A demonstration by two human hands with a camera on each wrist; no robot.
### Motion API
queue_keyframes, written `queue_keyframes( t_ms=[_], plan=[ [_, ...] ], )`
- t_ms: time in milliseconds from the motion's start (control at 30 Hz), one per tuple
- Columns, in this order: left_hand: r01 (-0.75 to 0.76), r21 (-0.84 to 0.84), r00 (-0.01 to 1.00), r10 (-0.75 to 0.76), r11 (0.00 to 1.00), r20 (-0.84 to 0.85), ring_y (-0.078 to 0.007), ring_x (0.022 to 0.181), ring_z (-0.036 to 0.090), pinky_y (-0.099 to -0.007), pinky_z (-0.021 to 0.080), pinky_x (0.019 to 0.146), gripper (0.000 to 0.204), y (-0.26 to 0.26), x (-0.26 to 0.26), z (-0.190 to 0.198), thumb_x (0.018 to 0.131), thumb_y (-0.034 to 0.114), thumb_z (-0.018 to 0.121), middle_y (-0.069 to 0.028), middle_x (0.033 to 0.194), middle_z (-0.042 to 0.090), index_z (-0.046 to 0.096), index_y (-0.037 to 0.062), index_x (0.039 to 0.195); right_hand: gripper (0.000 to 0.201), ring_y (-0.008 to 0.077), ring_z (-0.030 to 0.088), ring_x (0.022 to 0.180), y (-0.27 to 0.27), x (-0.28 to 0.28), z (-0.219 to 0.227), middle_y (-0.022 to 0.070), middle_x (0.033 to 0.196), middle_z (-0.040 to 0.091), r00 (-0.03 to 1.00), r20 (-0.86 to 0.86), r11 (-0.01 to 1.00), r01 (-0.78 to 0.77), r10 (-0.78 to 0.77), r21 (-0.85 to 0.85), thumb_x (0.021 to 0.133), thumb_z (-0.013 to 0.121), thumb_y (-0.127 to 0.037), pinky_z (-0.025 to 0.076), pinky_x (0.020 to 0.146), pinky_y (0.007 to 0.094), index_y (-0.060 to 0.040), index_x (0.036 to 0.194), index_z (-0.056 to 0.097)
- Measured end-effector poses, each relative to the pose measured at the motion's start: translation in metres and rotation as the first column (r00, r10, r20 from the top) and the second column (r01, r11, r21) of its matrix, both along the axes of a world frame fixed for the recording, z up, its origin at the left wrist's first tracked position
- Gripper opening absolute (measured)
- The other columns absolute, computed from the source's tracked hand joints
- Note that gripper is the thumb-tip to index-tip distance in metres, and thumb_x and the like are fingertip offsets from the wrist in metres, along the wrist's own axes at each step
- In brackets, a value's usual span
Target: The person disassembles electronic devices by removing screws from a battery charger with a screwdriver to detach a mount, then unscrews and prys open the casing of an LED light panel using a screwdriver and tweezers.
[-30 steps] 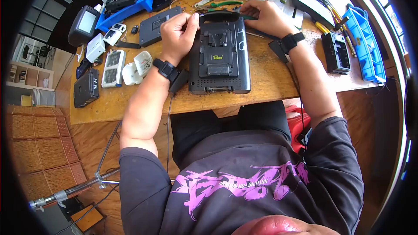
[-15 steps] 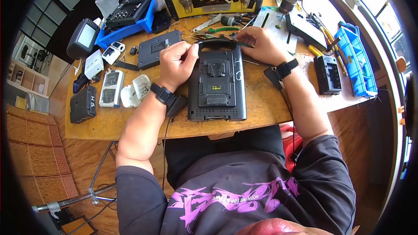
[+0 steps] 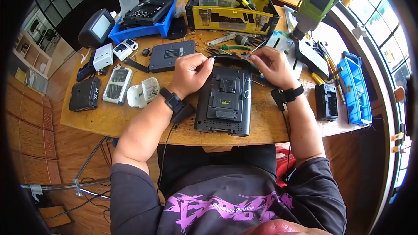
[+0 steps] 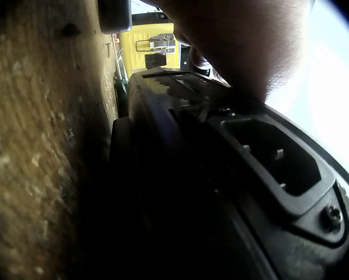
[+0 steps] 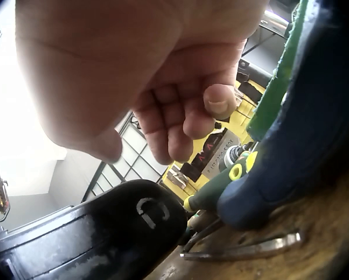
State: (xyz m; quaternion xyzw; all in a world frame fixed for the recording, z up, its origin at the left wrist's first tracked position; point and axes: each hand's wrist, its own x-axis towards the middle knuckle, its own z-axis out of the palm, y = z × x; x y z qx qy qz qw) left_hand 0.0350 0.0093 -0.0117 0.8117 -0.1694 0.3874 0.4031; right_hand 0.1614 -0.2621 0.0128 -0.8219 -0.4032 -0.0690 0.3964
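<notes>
"What's changed?"
"The black device [image 3: 224, 98] hasn't shifted on the tabletop [image 3: 96, 116]; the left hand's [image 3: 189, 73] fingers appear to grip its handle [image 3: 230, 61] at the left, as before."
"And the right hand [image 3: 275, 67]?"
"By the handle's right end, fingertips seemingly closer together; I can't tell whether they pinch anything. Work seems centred there."
"Beyond?"
"The toolbox [image 3: 235, 19], more in view."

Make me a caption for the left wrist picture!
The left hand at a black device with a three-pin socket, wooden table alongside, yellow toolbox behind.
</notes>
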Motion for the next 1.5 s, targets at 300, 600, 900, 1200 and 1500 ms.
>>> queue_keyframes(
  t_ms=[300,600,900,1200,1500],
  plan=[
    [-0.003,0.016,1.000,0.003,1.000,-0.012,-0.0192,0.053,0.058,-0.0318,0.042,0.052,0.027,0.002,0.000,-0.001,0.095,0.009,0.069,-0.0077,0.062,0.063,0.064,0.0012,0.069,0.055,0.0095,0.056,0.059,-0.002,-0.015,0.007,0.0032,0.065,0.061,0.990,-0.108,0.993,-0.096,0.088,-0.074,0.084,0.088,-0.043,0.046,0.056,0.0277,0.0054,0.103,0.069],
    [0.004,-0.002,1.000,-0.004,1.000,-0.009,-0.0195,0.052,0.054,-0.0327,0.041,0.052,0.026,0.001,0.000,-0.001,0.094,0.008,0.069,-0.0082,0.061,0.058,0.063,0.0000,0.071,0.069,0.0158,0.063,0.063,0.011,-0.036,0.012,0.0103,0.069,0.066,0.985,-0.175,0.986,-0.027,-0.002,-0.163,0.091,0.077,-0.054,0.050,0.058,0.0314,0.0084,0.119,0.067],
    [-0.002,-0.014,1.000,0.002,1.000,0.010,-0.0211,0.049,0.048,-0.0343,0.037,0.049,0.028,0.000,0.003,-0.004,0.093,0.007,0.070,-0.0104,0.058,0.052,0.059,-0.0013,0.068,0.055,0.0086,0.056,0.062,0.018,-0.033,-0.006,0.0024,0.070,0.063,0.897,-0.441,1.000,-0.009,0.003,-0.013,0.099,0.069,-0.045,0.045,0.056,0.0272,0.0054,0.120,0.066],
    [-0.052,0.001,0.997,0.052,0.999,0.050,-0.0187,0.051,0.046,-0.0329,0.036,0.051,0.028,-0.005,-0.002,0.002,0.094,0.005,0.068,-0.0088,0.060,0.049,0.057,-0.0006,0.069,0.048,0.0033,0.063,0.088,0.023,-0.037,0.001,0.0019,0.107,0.071,0.692,-0.701,0.959,0.044,0.172,0.278,0.098,0.073,-0.027,0.049,0.068,0.0189,0.0045,0.132,0.061],
    [0.161,-0.186,0.985,-0.170,0.969,-0.031,-0.0117,0.075,0.056,-0.0268,0.047,0.066,0.029,0.003,0.000,-0.010,0.090,0.022,0.077,-0.0053,0.093,0.062,0.061,0.0027,0.106,0.043,0.0103,0.070,0.093,0.023,-0.035,0.002,0.0080,0.114,0.070,0.717,-0.568,0.775,0.061,0.404,0.629,0.101,0.066,-0.013,0.056,0.078,0.0220,0.0049,0.139,0.054]
  ],
)
